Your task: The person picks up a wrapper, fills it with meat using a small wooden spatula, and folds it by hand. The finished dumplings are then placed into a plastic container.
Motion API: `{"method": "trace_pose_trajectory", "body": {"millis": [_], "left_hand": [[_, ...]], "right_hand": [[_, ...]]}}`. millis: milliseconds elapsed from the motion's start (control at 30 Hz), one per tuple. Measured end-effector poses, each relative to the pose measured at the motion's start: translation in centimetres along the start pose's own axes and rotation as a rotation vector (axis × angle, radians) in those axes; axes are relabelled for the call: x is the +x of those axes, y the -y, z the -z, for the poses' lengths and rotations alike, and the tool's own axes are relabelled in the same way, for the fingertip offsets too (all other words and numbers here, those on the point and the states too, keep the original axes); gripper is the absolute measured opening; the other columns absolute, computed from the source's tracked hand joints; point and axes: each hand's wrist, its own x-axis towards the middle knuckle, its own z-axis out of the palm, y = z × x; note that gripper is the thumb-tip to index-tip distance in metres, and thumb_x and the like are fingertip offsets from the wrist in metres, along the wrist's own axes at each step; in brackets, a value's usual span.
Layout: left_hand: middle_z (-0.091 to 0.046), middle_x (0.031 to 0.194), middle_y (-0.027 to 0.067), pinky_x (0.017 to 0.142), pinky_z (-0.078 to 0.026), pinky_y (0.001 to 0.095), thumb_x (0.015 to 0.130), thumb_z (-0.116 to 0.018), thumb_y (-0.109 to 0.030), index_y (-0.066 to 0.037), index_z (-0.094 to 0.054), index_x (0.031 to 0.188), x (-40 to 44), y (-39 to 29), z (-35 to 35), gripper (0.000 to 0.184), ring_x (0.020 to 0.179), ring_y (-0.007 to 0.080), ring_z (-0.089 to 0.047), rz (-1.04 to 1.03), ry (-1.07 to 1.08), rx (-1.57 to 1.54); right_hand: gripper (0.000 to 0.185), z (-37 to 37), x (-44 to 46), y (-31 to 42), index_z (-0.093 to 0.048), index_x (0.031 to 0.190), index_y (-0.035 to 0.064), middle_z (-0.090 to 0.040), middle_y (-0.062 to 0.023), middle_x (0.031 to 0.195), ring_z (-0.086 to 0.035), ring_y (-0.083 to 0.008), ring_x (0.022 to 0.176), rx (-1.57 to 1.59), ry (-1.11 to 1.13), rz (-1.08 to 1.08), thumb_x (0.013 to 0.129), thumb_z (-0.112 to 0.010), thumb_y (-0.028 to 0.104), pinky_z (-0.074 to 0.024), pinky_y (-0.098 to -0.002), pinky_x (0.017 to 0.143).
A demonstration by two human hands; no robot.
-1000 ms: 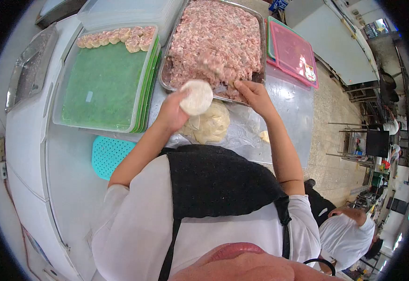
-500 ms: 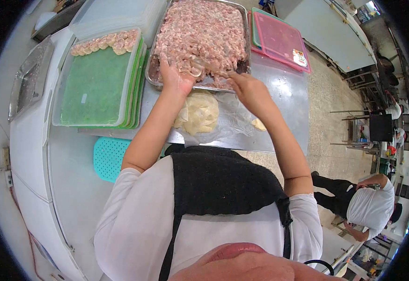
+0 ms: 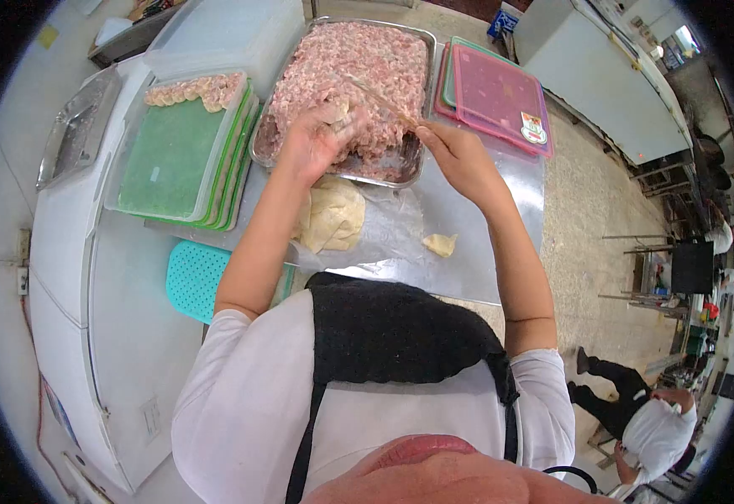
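My left hand (image 3: 315, 144) is cupped, palm up, around a pale dough wrapper (image 3: 338, 110), partly blurred, at the near left of the meat tray. In my right hand (image 3: 455, 158) is the handle of a thin, flat spatula (image 3: 386, 102), whose blade reaches left across the meat. Pink minced meat (image 3: 359, 59) fills most of the metal tray (image 3: 401, 176), with the bottom showing along the near side. Below the tray, a stack of pale dough wrappers (image 3: 333, 217) lies on a plastic sheet (image 3: 392, 223). One loose piece of dough (image 3: 441, 244) sits to its right.
At left, stacked green-and-clear containers (image 3: 165, 160) hold a row of filled dumplings (image 3: 192, 91). Pink and green lids (image 3: 497, 97) lie at right on the metal table (image 3: 510, 193). A turquoise perforated basket (image 3: 192, 281) sits below. Another person (image 3: 657, 433) stands far right.
The spatula has swung up, its blade now lying over the meat. My left hand has turned its palm further up. The whole view has shifted slightly; the other person has moved.
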Motion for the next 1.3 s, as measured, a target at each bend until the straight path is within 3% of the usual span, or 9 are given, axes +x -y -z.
{"method": "trace_pose_trajectory", "body": {"millis": [100, 167, 233, 300, 400, 533, 700, 1067, 1300], "left_hand": [[-0.048, 0.125, 0.0219, 0.098, -0.042, 0.0537, 0.082, -0.064, -0.004, -0.005, -0.035, 0.136, -1.4, -0.6, -2.1, 0.061, 0.120, 0.0328, -0.049, 0.078, 0.006, 0.496], [-0.053, 0.124, 0.0165, 0.098, -0.044, 0.0441, 0.079, -0.071, -0.012, -0.008, -0.035, 0.137, -0.7, -0.5, -1.8, 0.068, 0.113, 0.0270, -0.055, -0.615, 0.303, 1.338], [-0.056, 0.124, 0.0114, 0.097, -0.043, 0.0345, 0.072, -0.080, -0.023, -0.010, -0.039, 0.136, 1.4, -0.4, 1.3, 0.078, 0.111, 0.0235, -0.056, -0.510, 0.375, 1.233], [-0.058, 0.122, 0.0116, 0.098, -0.041, 0.0324, 0.067, -0.083, -0.028, -0.010, -0.050, 0.129, 2.9, -1.0, 4.3, 0.073, 0.117, 0.0244, -0.051, -0.141, 0.312, 1.503], [-0.065, 0.104, 0.0079, 0.086, -0.046, 0.0319, 0.071, -0.074, -0.012, -0.003, -0.064, 0.103, 0.8, -2.2, -0.7, 0.035, 0.097, 0.0182, -0.060, -0.154, 0.524, 1.537], [-0.064, 0.103, 0.0075, 0.085, -0.046, 0.0316, 0.070, -0.075, -0.014, -0.003, -0.063, 0.106, 1.9, -1.2, 3.3, 0.040, 0.093, 0.0167, -0.060, -0.288, 0.605, 1.669], [-0.066, 0.086, 0.0077, 0.068, -0.051, 0.0285, 0.071, -0.078, -0.029, -0.006, -0.061, 0.114, 2.0, 0.2, 2.5, 0.051, 0.076, 0.0178, -0.064, 0.087, -0.160, 1.385], [-0.063, 0.099, 0.0090, 0.076, -0.049, 0.0300, 0.078, -0.071, -0.015, -0.006, -0.052, 0.121, -1.4, -2.2, -0.9, 0.048, 0.088, 0.0166, -0.060, -0.236, 0.105, 1.630], [-0.065, 0.100, 0.0137, 0.085, -0.046, 0.0344, 0.070, -0.074, -0.020, -0.008, -0.063, 0.101, -2.1, -5.8, -2.7, 0.035, 0.089, 0.0244, -0.061, -0.368, 0.523, 1.655]], "right_hand": [[0.033, 2.1, -0.2, -0.1, -0.062, 0.103, -0.0008, -0.062, -0.0258, 0.089, -0.062, -0.0387, 0.084, 0.011, 0.220, -0.165, 0.095, -0.050, 0.029, -0.0466, -0.0400, 0.073], [0.035, 3.1, -0.3, 0.2, -0.061, 0.109, -0.0008, -0.057, -0.0156, 0.079, -0.053, -0.0255, 0.074, 0.022, 0.287, -0.133, 0.095, -0.051, 0.029, -0.0451, -0.0347, 0.067], [0.038, 3.2, -0.4, 0.1, -0.060, 0.116, -0.0008, -0.052, -0.0054, 0.068, -0.045, -0.0122, 0.064, 0.037, 0.362, -0.098, 0.096, -0.052, 0.030, -0.0435, -0.0294, 0.061], [0.032, 2.7, -0.4, 0.0, -0.063, 0.107, 0.0012, -0.064, -0.0238, 0.091, -0.064, -0.0339, 0.082, 0.057, 0.400, -0.098, 0.094, -0.052, 0.029, -0.0473, -0.0380, 0.073], [0.029, 0.3, -0.4, -3.6, -0.063, 0.110, 0.0053, -0.064, -0.0226, 0.093, -0.065, -0.0330, 0.085, 0.114, 0.358, 0.029, 0.093, -0.055, 0.027, -0.0482, -0.0364, 0.075], [0.037, -1.7, 0.6, -8.8, -0.059, 0.119, 0.0029, -0.066, -0.0147, 0.085, -0.061, -0.0167, 0.069, 0.132, 0.320, 0.243, 0.092, -0.059, 0.027, -0.0476, -0.0306, 0.066], [0.027, -0.3, 1.6, -6.9, -0.063, 0.111, 0.0091, -0.065, -0.0127, 0.090, -0.063, -0.0337, 0.076, -0.481, 0.084, 0.210, 0.088, -0.060, 0.022, -0.0495, -0.0423, 0.067], [0.027, 0.7, 1.0, -8.1, -0.065, 0.111, 0.0125, -0.066, -0.0191, 0.089, -0.064, -0.0350, 0.084, -0.495, 0.249, 0.010, 0.090, -0.054, 0.025, -0.0502, -0.0434, 0.073], [0.033, -1.4, -0.4, -2.2, -0.064, 0.111, 0.0088, -0.065, -0.0194, 0.100, -0.062, -0.0370, 0.089, 0.137, 0.240, 0.187, 0.091, -0.056, 0.033, -0.0492, -0.0385, 0.077]]}}
